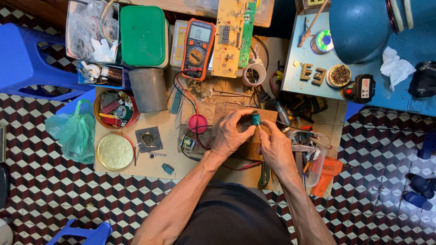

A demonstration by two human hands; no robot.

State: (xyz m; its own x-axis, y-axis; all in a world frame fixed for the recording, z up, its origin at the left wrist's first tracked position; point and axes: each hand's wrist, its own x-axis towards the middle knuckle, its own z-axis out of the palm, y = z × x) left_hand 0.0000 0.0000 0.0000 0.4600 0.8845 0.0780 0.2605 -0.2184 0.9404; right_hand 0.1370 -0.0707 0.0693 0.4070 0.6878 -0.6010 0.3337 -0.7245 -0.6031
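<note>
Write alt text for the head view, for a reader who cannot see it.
Seen from above, a person's left hand and right hand together hold a small teal cylindrical component over a cluttered low wooden board. Behind them lie an orange multimeter, a yellow circuit board, a green-lidded box and a pink lid, on a checkered tile floor.

Multimeter (197, 48), orange and grey, grey rectangular screen, top centre; circuit board (229, 36) beside it, small dark digit display; clear box of plastic packets (92, 30), top left; green plastic bag (74, 131), left edge
</note>
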